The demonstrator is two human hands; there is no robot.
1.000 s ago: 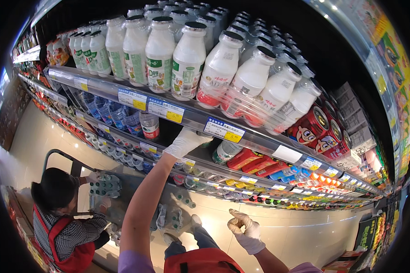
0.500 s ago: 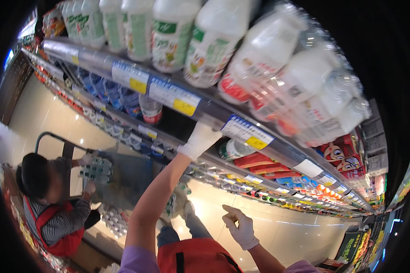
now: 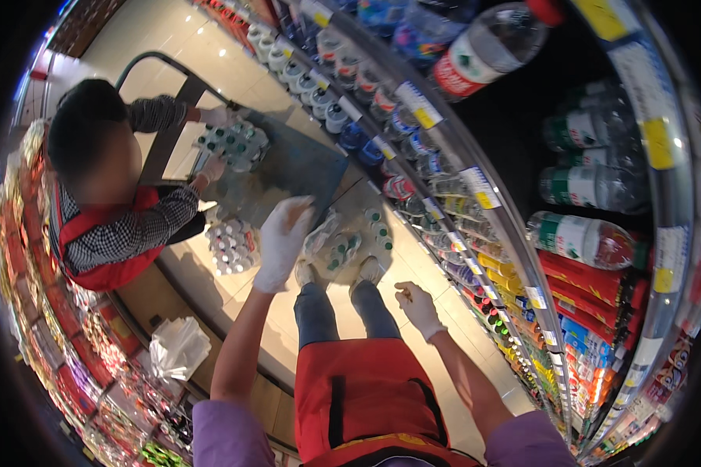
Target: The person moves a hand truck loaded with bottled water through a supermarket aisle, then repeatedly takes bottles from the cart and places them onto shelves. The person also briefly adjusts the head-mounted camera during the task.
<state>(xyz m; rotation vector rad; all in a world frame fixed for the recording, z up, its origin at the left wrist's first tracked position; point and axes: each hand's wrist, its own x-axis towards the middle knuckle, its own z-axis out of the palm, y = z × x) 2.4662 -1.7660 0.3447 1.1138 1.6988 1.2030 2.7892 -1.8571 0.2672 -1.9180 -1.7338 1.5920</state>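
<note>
My left hand point(image 3: 283, 243), in a white glove, is raised over the floor beside the flat cart's edge. Its fingers are stretched out and nothing shows in them. My right hand point(image 3: 419, 310), also gloved, hangs in front of the shelves with loosely bent fingers, and no object is visible in it. Below, near my shoes, clear bottles with green caps point(image 3: 339, 253) stand in plastic wrap on the floor. My left hand is nearest to them but appears apart. On the shelf at right, a clear bottle with a red cap point(image 3: 487, 50) stands alone at the front, and a green-labelled bottle point(image 3: 580, 237) lies further along.
At left, a co-worker point(image 3: 113, 187) in a red apron has both gloved hands at a pack of green-capped bottles point(image 3: 237, 145) on the flat cart point(image 3: 288, 167). A white-capped bottle pack point(image 3: 232, 245) stands on the floor. Shelf edges point(image 3: 475, 183) run along my right.
My left hand has left the shelf edge and moved down and left, over the floor. The view has turned down toward the floor and cart. My right hand stays low beside the shelves.
</note>
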